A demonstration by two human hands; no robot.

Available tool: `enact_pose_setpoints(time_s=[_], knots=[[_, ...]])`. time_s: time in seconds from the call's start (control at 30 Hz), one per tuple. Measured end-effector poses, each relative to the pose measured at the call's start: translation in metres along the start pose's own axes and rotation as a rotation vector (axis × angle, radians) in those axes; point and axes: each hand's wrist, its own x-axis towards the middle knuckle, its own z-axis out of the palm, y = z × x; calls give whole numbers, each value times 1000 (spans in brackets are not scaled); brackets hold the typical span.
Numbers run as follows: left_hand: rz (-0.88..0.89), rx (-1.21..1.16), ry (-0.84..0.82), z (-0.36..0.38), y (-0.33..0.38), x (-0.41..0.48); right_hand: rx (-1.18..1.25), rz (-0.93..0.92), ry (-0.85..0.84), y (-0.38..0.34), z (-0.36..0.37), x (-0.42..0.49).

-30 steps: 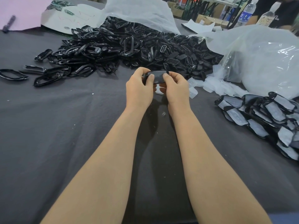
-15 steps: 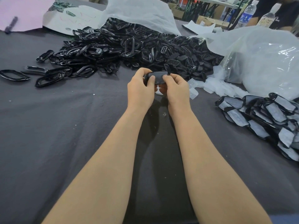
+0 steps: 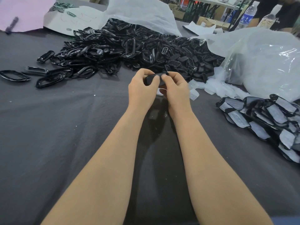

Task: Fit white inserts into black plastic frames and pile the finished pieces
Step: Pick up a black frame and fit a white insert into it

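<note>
Both hands meet at the table's centre around one black plastic frame (image 3: 153, 78). My left hand (image 3: 141, 90) pinches its left end, and my right hand (image 3: 176, 90) pinches its right end with curled fingers. A bit of white insert (image 3: 160, 92) peeks out below, between the palms. A big heap of loose black frames (image 3: 129, 51) lies behind the hands. Loose white inserts (image 3: 217, 88) lie scattered to the right. Finished pieces (image 3: 266, 117), black frames filled with white, are piled at the right edge.
A dark grey cloth (image 3: 56, 135) covers the table. Clear plastic bags (image 3: 259, 62) bulge at the back right and another (image 3: 139, 12) lies behind the heap. Single frames (image 3: 13, 75) lie at far left. Pink paper with a pen (image 3: 12, 24) and water bottles (image 3: 247, 15) sit farther back.
The hands have stayed together on the frame; the fingers have shifted slightly along its top edge, and the white insert shows less between the palms.
</note>
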Motion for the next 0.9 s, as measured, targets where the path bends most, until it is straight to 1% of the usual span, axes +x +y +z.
enact_pose_setpoints(time_s=[0.1, 0.2, 0.3, 0.5, 0.7, 0.8, 0.9], knots=[[-40, -75, -8, 0, 0, 2, -23, -19, -51, 1, 2, -2], [-99, -174, -14, -2, 1, 1, -55, -30, -38, 0, 4, -3], [-116, -230, -18, -2, 3, 0, -53, -30, -25, 0, 3, -2], [-109, -245, -25, 0, 4, 0, -77, -60, 12, 0, 2, -3], [-93, -187, -24, 1, 2, 1, -99, -40, 91, 1, 3, -1], [-101, -166, -19, 0, 0, 2, -132, -35, 72, 2, 4, -1], [-128, -174, 2, -1, -1, 3, -252, -63, 14, 2, 3, -2]])
